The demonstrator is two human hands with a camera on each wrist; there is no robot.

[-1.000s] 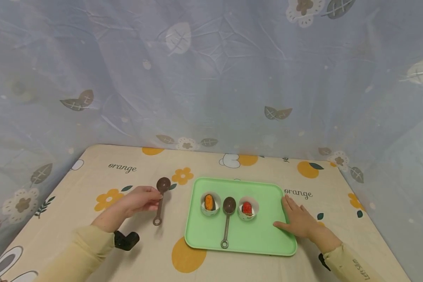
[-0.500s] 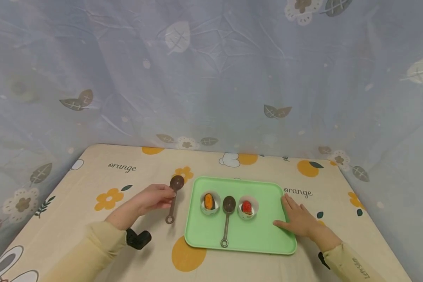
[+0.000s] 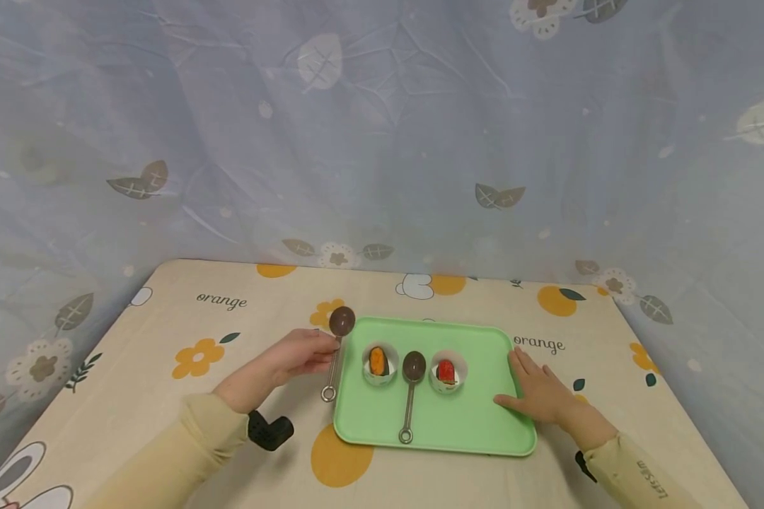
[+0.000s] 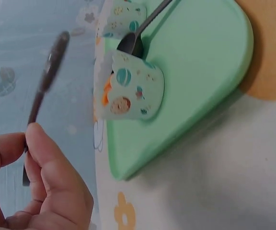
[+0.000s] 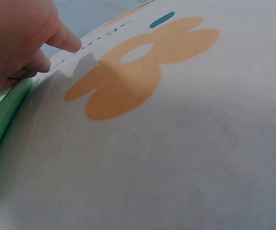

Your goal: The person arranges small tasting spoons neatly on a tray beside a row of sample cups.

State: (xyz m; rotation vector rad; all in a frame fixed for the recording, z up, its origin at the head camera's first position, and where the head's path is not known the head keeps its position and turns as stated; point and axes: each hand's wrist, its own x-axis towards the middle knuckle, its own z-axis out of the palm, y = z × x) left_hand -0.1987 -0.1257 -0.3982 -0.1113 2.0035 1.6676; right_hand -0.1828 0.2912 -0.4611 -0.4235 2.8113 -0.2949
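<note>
My left hand (image 3: 302,357) pinches a brown spoon (image 3: 342,322) by its handle between thumb and fingers, bowl up, at the left edge of the green tray (image 3: 477,431). In the left wrist view the pinched spoon (image 4: 51,62) is seen edge-on. On the tray lies a second brown spoon (image 3: 414,367), between a paper cup (image 3: 380,378) with an orange-topped sushi piece (image 3: 378,360) and another paper cup (image 3: 461,367) with a red-topped piece (image 3: 446,371). My right hand (image 3: 541,392) rests on the tray's right edge, fingers spread and straight.
A cream tablecloth (image 3: 267,466) printed with flowers and oranges covers the table. Behind and at the sides hangs a grey-blue patterned curtain (image 3: 382,141). A black device (image 3: 270,431) is strapped at the left wrist.
My left hand has carried the spoon to the right, from over the tablecloth to the tray's left edge. The right hand and the tray have stayed in place.
</note>
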